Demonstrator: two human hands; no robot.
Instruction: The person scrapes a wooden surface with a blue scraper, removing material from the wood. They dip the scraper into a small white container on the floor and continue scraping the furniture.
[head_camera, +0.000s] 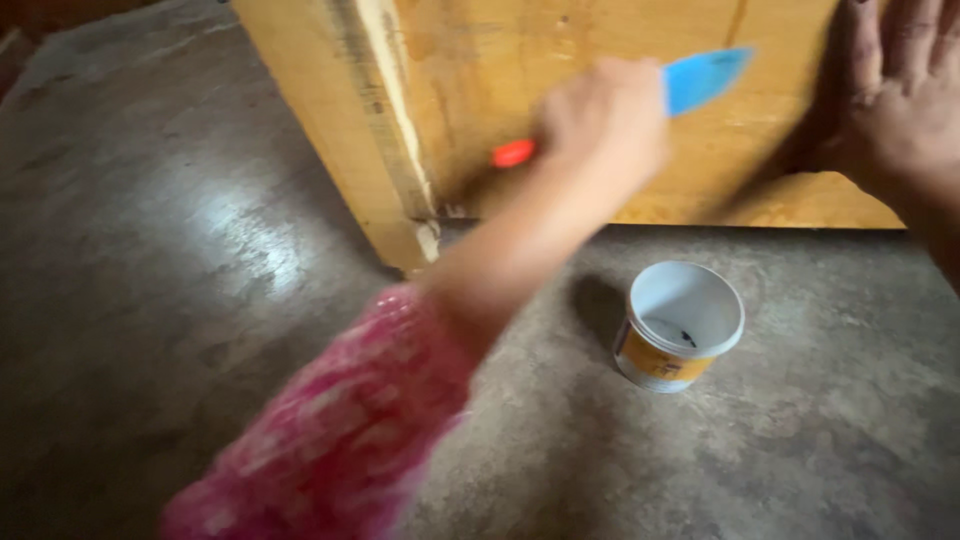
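Against the yellowish wooden panel (600, 110) at twelve o'clock lies the blue blade of a spatula (705, 78), its red handle end (513, 153) poking out below the fist. The left hand (603, 120) has its grip wrapped tight round the handle, the blade angled up toward one o'clock and laid nearly flat to the wood, as one would hold it to spread or scrape along the surface. The pink knitted sleeve (330, 440) runs back toward seven o'clock. At two o'clock the right hand (905, 100) presses flat on the panel, fingers spread and its grip wide, holding nothing, seemingly to steady the board. Below, at about five o'clock from the spatula, a small white tub (680, 325) with an orange label stands open on the grey concrete floor (180, 280), close enough to dip into; a dark speck sits inside it. The panel's edge post (385, 130) shows pale, worn wood.
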